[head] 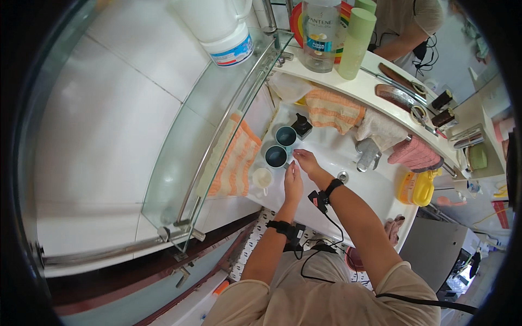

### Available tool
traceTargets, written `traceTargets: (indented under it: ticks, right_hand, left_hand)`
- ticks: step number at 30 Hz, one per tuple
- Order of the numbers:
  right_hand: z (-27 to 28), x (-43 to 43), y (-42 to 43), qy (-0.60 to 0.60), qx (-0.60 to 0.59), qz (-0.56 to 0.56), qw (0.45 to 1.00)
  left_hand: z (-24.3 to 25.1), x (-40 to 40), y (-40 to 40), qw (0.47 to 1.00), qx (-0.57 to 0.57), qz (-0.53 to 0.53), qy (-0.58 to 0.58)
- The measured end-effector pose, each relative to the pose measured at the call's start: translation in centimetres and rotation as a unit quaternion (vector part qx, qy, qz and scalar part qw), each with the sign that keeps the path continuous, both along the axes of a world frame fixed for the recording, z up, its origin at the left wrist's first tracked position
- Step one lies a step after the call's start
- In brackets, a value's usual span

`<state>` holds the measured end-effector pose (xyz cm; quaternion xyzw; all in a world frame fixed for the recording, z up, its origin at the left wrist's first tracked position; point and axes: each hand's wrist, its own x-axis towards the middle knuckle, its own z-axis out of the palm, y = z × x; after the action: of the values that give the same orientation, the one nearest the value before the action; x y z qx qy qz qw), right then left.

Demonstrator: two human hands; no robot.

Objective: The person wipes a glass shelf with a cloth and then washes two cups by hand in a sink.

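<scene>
Two mugs, dark inside with light blue outsides, stand side by side on the left ledge of the white washbasin. My left hand (293,183) is at the handle side of the nearer mug (276,156). Close by, my right hand (308,161) has its fingertips beside the gap between that mug and the farther mug (286,136). Whether either hand grips a handle is too small to tell. A cream cup (262,178) sits to the left of my left hand, its handle towards me. Behind the mugs is a black pump bottle (301,127).
A glass shelf (175,163) with a metal rail juts out at left, bearing a white jug (220,32). Along the back, towels (335,110) hang below a shelf (326,75) with bottles. The faucet (368,155) and a yellow jug (418,187) are at right. Cables hang from my wrists.
</scene>
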<state>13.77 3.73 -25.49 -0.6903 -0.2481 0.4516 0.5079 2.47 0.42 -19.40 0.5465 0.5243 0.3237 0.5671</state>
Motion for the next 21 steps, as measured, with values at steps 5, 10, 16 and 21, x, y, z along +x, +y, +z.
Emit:
traceTargets:
  ticks: [5, 10, 16, 21]
  right_hand:
    - [1.3, -1.7, 2.4, 0.022, -0.082, 0.063, 0.994]
    - [1.4, -1.2, 0.6, -0.075, -0.006, -0.036, 0.996]
    - [4.2, 0.2, -6.6, 0.013, 0.046, -0.054, 0.997]
    - [3.5, 3.0, -15.0, -0.006, 0.117, -0.061, 0.991]
  left_hand:
    - [0.6, -1.6, 0.2, 0.999, 0.031, -0.017, -0.008]
    - [0.6, -1.0, -0.9, 0.993, 0.116, -0.019, 0.030]
    - [1.4, -1.0, -1.9, 0.997, 0.081, -0.006, 0.013]
    - [2.3, 1.3, -3.6, 0.943, 0.304, -0.101, 0.093]
